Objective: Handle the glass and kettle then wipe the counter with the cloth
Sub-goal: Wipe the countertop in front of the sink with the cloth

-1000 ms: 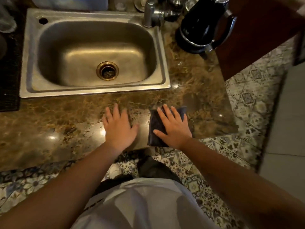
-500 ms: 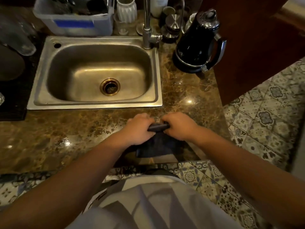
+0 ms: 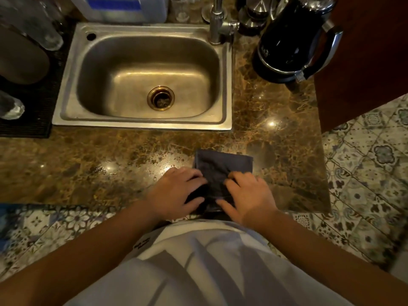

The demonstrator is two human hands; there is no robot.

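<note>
A dark blue cloth lies folded on the brown marble counter, close to its front edge and right of centre. My left hand pinches the cloth's left side and my right hand presses and grips its right side. The black kettle with a chrome handle stands at the back right, beside the tap. A clear glass stands behind the sink, cut off by the top edge.
A steel sink fills the middle of the counter, with a tap at its back right. A black mat with upturned glasses lies at the left. A plastic tub stands behind. The counter ends at the right above patterned floor tiles.
A second ago my hands lay flat, only the right on the cloth. Then both gathered it into a bunch. Now the cloth lies flatter and folded, both hands on its near half.
</note>
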